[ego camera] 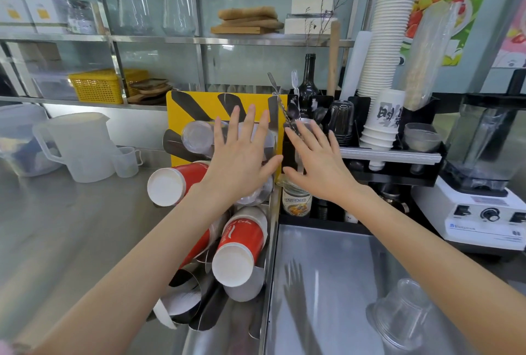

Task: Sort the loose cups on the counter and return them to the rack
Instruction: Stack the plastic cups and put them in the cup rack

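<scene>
A yellow cup rack (196, 101) with black metal sleeves stands in the middle of the counter. It holds a red paper cup stack (170, 184), a second red stack (237, 249) lower down and clear plastic cups (196, 137) near the top. My left hand (239, 155) is spread flat in front of the rack, fingers apart, holding nothing. My right hand (316, 164) is spread the same way just right of the rack, also empty. A loose stack of clear plastic cups (404, 315) lies upside down on the steel counter at the lower right.
A white measuring jug (82, 147) and a small beaker (126, 161) stand at the left. A black organiser (392, 167) holds white paper cups, utensils and a bottle. A blender (481, 184) sits at the right. A jar (296, 201) stands below my right hand.
</scene>
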The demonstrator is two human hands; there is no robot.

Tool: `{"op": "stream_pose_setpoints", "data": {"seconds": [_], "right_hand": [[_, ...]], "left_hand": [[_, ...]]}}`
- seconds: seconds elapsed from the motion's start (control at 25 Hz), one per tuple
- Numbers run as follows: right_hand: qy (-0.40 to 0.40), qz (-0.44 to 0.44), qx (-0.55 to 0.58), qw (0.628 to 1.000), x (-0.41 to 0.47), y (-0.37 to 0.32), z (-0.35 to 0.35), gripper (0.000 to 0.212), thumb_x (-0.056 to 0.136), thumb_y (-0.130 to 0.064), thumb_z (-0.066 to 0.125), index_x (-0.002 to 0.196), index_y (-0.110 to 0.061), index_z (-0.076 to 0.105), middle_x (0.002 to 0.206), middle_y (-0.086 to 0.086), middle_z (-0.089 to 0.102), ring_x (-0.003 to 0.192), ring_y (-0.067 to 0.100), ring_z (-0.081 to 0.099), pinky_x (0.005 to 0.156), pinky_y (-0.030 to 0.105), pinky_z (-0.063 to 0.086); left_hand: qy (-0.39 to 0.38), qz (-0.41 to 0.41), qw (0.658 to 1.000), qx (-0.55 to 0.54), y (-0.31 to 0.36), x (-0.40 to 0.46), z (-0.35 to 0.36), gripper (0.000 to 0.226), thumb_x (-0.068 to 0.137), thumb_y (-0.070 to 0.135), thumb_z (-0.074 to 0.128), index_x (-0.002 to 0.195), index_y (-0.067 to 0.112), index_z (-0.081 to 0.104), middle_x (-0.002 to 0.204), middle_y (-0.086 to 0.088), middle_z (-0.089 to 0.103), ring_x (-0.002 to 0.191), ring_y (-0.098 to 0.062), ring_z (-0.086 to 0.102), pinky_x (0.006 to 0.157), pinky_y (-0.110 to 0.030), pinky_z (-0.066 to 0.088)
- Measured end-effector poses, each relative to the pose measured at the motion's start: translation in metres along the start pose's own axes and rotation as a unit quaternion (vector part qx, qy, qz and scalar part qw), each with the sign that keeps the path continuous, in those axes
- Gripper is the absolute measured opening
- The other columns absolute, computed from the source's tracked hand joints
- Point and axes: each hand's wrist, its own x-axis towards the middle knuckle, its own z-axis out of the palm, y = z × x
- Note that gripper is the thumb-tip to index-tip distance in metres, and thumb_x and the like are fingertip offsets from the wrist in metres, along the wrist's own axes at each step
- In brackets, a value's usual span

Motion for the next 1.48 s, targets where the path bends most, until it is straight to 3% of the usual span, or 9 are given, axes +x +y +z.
{"op": "stream_pose_setpoints", "data": {"seconds": [0.32, 0.76, 1.2, 1.48], "right_hand": [[-0.033, 0.083, -0.063, 0.994, -0.064, 0.047, -0.002, 0.075, 0.087, -0.047, 0.045, 0.144, -0.026, 0.002, 0.157, 0.003, -0.009, 0.143, 0.027, -0.015, 0.113, 0.051, -0.011], [-0.107, 0.182, -0.025, 0.977, -0.159, 0.130, 0.007, 0.079, 0.085, -0.046, 0.049, 0.144, -0.028, -0.001, 0.157, 0.000, -0.012, 0.143, 0.024, -0.018, 0.114, 0.048, -0.012], [-0.200, 0.222, 0.082, 0.951, -0.233, 0.186, 0.048, 0.091, 0.080, -0.051, 0.056, 0.144, -0.027, -0.004, 0.156, -0.002, -0.013, 0.143, 0.020, -0.015, 0.117, 0.040, -0.005], [-0.211, 0.245, 0.211, 0.922, -0.261, 0.193, 0.090, 0.091, 0.078, -0.036, 0.066, 0.144, -0.020, 0.005, 0.157, 0.000, 0.002, 0.145, 0.017, 0.000, 0.118, 0.032, 0.009]], "left_hand": [[-0.069, 0.039, 0.997, -0.025, 0.056, -0.009, 0.028, 0.079, 0.088, 0.054, 0.034, 0.143, 0.019, -0.010, 0.155, -0.013, -0.012, 0.142, -0.034, -0.015, 0.113, -0.055, -0.007], [-0.210, 0.074, 0.972, -0.071, 0.132, -0.025, 0.091, 0.079, 0.088, 0.056, 0.029, 0.141, 0.019, -0.017, 0.154, -0.011, -0.020, 0.140, -0.031, -0.022, 0.113, -0.051, -0.014], [-0.369, 0.067, 0.914, -0.155, 0.196, -0.071, 0.174, 0.089, 0.087, 0.054, 0.040, 0.139, 0.018, -0.022, 0.153, -0.006, -0.024, 0.141, -0.029, -0.021, 0.116, -0.048, -0.008], [-0.414, 0.002, 0.879, -0.235, 0.223, -0.101, 0.218, 0.099, 0.079, 0.049, 0.058, 0.143, 0.015, -0.010, 0.157, -0.005, -0.004, 0.144, -0.026, -0.001, 0.119, -0.041, 0.006]]}}
